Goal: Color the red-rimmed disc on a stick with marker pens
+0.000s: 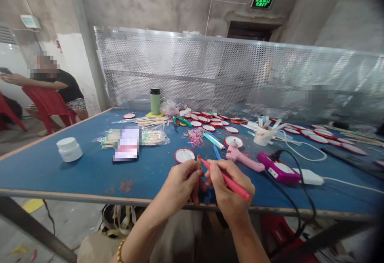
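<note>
My left hand [181, 181] pinches a thin wooden craft stick [199, 163] upright near the table's front edge; its top end is red. My right hand [231, 189] is closed around a red marker pen [237, 187], held slantwise with its tip at or very near the stick's red end. Whether tip and stick touch, I cannot tell. Just beyond my left hand lies a round white disc [185, 156] with a red rim and thin lines across it. A pink glue gun [244, 159] rests beyond my right hand.
Loose rubber bands [195, 137], a paper cup [263, 135] of pens and many red-rimmed discs [208, 127] spread behind. Corded, a purple power strip [279, 169] sits right. Leftward are a phone [127, 145], bagged sticks [153, 135], a white jar [69, 149] and a green flask [155, 103].
</note>
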`<act>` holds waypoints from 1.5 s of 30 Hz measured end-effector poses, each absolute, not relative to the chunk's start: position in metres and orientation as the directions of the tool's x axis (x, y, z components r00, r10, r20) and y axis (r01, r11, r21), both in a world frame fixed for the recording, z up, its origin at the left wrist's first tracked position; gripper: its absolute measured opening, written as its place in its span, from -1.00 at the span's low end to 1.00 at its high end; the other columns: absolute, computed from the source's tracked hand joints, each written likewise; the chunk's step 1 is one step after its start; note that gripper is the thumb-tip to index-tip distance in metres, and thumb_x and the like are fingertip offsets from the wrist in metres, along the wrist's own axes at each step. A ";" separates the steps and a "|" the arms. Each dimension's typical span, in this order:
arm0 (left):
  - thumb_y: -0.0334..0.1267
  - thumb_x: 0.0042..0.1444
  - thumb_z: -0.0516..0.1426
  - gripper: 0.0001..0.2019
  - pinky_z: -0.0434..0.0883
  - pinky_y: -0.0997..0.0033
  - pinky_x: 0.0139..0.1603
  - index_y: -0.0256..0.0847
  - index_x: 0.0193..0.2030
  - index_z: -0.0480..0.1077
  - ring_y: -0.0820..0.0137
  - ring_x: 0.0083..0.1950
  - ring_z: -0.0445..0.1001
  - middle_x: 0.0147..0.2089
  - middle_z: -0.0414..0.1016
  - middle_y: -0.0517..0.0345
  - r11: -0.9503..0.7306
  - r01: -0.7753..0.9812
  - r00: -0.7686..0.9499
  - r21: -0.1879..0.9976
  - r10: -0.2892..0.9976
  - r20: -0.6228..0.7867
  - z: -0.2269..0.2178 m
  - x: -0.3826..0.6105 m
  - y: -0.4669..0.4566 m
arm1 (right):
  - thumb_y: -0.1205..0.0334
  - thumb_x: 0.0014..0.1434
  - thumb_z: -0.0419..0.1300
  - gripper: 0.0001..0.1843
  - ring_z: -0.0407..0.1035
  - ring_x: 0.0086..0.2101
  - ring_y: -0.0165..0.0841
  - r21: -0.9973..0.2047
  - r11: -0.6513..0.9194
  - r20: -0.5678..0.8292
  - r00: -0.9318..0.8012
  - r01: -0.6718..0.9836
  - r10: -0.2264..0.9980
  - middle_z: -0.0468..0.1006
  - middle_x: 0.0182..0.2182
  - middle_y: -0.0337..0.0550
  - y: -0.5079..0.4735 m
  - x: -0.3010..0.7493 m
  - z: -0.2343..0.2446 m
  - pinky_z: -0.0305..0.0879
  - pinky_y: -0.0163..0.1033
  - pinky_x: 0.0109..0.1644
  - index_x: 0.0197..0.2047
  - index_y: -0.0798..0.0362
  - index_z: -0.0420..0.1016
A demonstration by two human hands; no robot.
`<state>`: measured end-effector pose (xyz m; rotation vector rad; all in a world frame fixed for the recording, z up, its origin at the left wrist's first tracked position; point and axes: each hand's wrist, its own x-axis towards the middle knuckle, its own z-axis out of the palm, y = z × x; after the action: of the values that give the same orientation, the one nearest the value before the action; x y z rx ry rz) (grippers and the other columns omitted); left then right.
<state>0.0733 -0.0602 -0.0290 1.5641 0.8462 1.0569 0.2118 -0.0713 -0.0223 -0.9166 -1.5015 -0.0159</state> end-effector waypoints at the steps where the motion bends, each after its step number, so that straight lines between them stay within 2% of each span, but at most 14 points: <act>1: -0.11 0.28 0.01 -0.74 0.22 0.64 -0.66 -0.22 -0.37 0.30 0.58 -0.67 0.34 -0.51 0.45 0.24 -0.230 0.008 0.367 0.973 0.906 0.211 -0.029 0.073 -0.060 | 0.27 0.27 0.18 -0.84 0.41 -0.60 -0.49 -0.501 0.679 0.844 0.129 0.537 0.521 0.55 -0.55 -0.32 -0.071 0.212 -0.022 0.37 -0.39 -0.46 -0.33 0.04 0.55; 13: -0.12 0.28 0.00 -0.76 0.21 0.64 -0.68 -0.20 -0.35 0.27 0.59 -0.66 0.36 -0.44 0.49 0.21 -0.215 -0.002 0.367 0.977 0.908 0.200 -0.031 0.074 -0.059 | 0.28 0.28 0.17 -0.84 0.44 -0.58 -0.49 -0.479 0.679 0.852 0.109 0.556 0.512 0.56 -0.53 -0.33 -0.072 0.212 -0.021 0.40 -0.40 -0.41 -0.33 0.03 0.55; 22: -0.10 0.27 0.02 -0.74 0.18 0.65 -0.68 -0.19 -0.38 0.25 0.57 -0.68 0.32 -0.59 0.35 0.31 -0.211 0.008 0.362 0.977 0.912 0.194 -0.026 0.074 -0.061 | 0.26 0.28 0.16 -0.83 0.41 -0.61 -0.49 -0.476 0.676 0.848 0.089 0.563 0.523 0.56 -0.55 -0.32 -0.074 0.209 -0.017 0.38 -0.39 -0.46 -0.34 0.04 0.54; 36: -0.10 0.27 0.02 -0.74 0.16 0.65 -0.69 -0.19 -0.38 0.25 0.57 -0.68 0.32 -0.62 0.32 0.33 -0.208 -0.022 0.368 0.978 0.908 0.201 -0.028 0.074 -0.060 | 0.25 0.28 0.16 -0.82 0.44 -0.58 -0.46 -0.461 0.670 0.854 0.084 0.582 0.514 0.58 -0.53 -0.29 -0.073 0.211 -0.019 0.39 -0.37 -0.42 -0.34 0.03 0.54; 45: -0.06 0.27 0.03 -0.72 0.17 0.65 -0.69 -0.21 -0.36 0.28 0.58 -0.69 0.31 -0.60 0.36 0.30 -0.210 -0.008 0.360 0.978 0.912 0.199 -0.028 0.075 -0.059 | 0.24 0.29 0.16 -0.81 0.41 -0.61 -0.47 -0.469 0.664 0.853 0.105 0.582 0.511 0.55 -0.56 -0.31 -0.073 0.211 -0.020 0.36 -0.37 -0.46 -0.34 0.03 0.53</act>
<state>0.0752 -0.0590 -0.0284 1.5345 0.8464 1.0603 0.2111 -0.0726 -0.0195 -0.9398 -1.5362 -0.0657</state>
